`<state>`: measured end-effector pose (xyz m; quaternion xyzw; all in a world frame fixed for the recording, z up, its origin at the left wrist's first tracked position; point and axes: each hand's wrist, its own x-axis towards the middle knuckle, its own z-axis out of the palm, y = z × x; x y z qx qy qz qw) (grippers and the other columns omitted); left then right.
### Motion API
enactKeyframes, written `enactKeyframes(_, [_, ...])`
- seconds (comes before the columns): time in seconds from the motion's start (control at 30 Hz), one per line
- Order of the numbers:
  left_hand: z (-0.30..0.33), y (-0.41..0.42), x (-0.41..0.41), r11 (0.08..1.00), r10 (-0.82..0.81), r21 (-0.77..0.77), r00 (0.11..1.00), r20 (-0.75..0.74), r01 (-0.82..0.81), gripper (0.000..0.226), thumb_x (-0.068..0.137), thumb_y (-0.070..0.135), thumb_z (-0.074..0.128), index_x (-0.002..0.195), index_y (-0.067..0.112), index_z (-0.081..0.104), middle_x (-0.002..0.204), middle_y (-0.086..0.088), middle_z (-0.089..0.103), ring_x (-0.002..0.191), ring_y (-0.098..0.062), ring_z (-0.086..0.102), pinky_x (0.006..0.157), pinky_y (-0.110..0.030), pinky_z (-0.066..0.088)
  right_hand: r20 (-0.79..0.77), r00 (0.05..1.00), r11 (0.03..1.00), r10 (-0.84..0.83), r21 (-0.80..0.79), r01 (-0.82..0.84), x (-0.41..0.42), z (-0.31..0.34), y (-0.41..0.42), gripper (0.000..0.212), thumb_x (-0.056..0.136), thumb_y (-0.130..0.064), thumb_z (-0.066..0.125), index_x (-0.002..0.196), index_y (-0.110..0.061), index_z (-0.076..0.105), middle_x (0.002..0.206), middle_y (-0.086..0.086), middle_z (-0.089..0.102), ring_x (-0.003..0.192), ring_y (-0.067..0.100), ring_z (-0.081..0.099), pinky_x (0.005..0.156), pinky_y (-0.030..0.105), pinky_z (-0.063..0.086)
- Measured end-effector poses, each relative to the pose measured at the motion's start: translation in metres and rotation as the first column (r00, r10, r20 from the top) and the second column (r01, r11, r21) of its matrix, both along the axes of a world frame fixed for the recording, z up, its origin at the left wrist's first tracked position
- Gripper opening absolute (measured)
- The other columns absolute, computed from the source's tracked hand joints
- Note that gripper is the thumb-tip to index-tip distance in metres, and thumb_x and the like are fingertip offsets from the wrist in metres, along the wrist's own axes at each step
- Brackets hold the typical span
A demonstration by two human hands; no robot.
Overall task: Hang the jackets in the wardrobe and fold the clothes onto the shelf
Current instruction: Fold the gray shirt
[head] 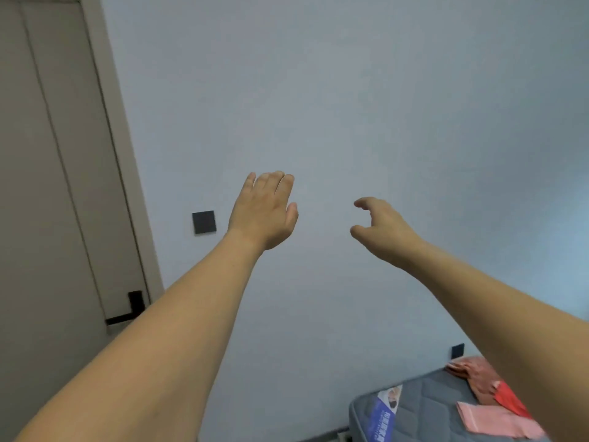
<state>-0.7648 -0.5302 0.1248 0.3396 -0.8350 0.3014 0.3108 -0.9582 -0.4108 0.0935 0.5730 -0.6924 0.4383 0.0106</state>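
Observation:
Both my arms reach forward toward a plain pale wall. My left hand [264,208] is raised with its fingers straight and together, holding nothing. My right hand [381,229] hangs in the air with loosely curled fingers and is empty too. At the lower right, pink clothes [497,421] lie flat on a grey mattress [424,409], with a crumpled pink and red garment [484,381] behind them, partly hidden by my right forearm. No wardrobe, shelf or jacket is in view.
A beige door [47,186] with a black handle [127,309] stands at the left. A dark wall switch [204,222] is beside my left hand, and a dark socket [457,350] sits low on the wall above the mattress.

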Motion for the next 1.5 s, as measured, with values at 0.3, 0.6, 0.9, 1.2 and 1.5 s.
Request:
enactKeyframes(0.3, [-0.064, -0.075, -0.274, 0.922, -0.354, 0.178, 0.935, 0.028, 0.344, 0.054, 0.1, 0.034, 0.037, 0.149, 0.011, 0.032, 0.153, -0.006, 0.035, 0.139, -0.026, 0.033, 0.122, -0.047, 0.013, -0.014, 0.925, 0.908, -0.379, 0.19, 0.374, -0.2, -0.059, -0.024, 0.059, 0.09, -0.02, 0.054, 0.146, -0.018, 0.037, 0.151, 0.002, 0.037, 0.137, 0.023, 0.037, 0.111, 0.04, 0.035])
enactKeyframes(0.6, [-0.129, -0.046, -0.505, 0.783, -0.606, 0.279, 0.783, 0.144, 0.555, 0.055, 0.1, 0.033, 0.037, 0.15, 0.012, 0.031, 0.155, -0.006, 0.032, 0.141, -0.026, 0.031, 0.122, -0.047, 0.012, 0.011, 0.781, 0.747, -0.624, 0.301, 0.592, -0.395, -0.13, 0.03, 0.059, 0.088, -0.019, 0.057, 0.144, -0.014, 0.039, 0.149, 0.009, 0.039, 0.135, 0.027, 0.039, 0.11, 0.038, 0.034])
enactKeyframes(0.9, [-0.231, -0.07, -0.678, 0.696, -0.701, 0.473, 0.655, 0.283, 0.541, 0.055, 0.099, 0.03, 0.038, 0.15, 0.012, 0.03, 0.156, -0.006, 0.029, 0.14, -0.027, 0.031, 0.12, -0.044, 0.017, 0.105, 0.652, 0.625, -0.751, 0.431, 0.651, -0.544, -0.258, 0.036, 0.055, 0.087, -0.017, 0.057, 0.14, -0.009, 0.045, 0.14, 0.015, 0.046, 0.131, 0.032, 0.042, 0.106, 0.038, 0.035])
enactKeyframes(1.2, [-0.535, -0.122, -0.839, 0.452, -0.795, 0.83, 0.57, 0.209, 0.327, 0.053, 0.089, 0.029, 0.037, 0.138, 0.008, 0.046, 0.146, -0.011, 0.041, 0.13, -0.032, 0.044, 0.108, -0.04, 0.035, 0.071, 0.508, 0.462, -0.858, 0.538, 0.705, -0.687, -0.529, -0.015, 0.054, 0.085, -0.014, 0.058, 0.137, -0.007, 0.047, 0.137, 0.015, 0.049, 0.126, 0.034, 0.046, 0.103, 0.041, 0.038])
enactKeyframes(1.5, [-0.815, -0.137, -0.958, 0.302, -0.828, 0.935, 0.538, 0.16, 0.187, 0.062, 0.093, 0.016, 0.047, 0.152, 0.009, 0.028, 0.16, -0.011, 0.019, 0.143, -0.032, 0.029, 0.116, -0.043, 0.028, -0.062, 0.518, 0.415, -0.853, 0.521, 0.746, -0.787, -0.834, -0.03, 0.052, 0.087, -0.034, 0.057, 0.128, -0.001, 0.058, 0.128, 0.017, 0.059, 0.118, 0.036, 0.057, 0.099, 0.044, 0.044])
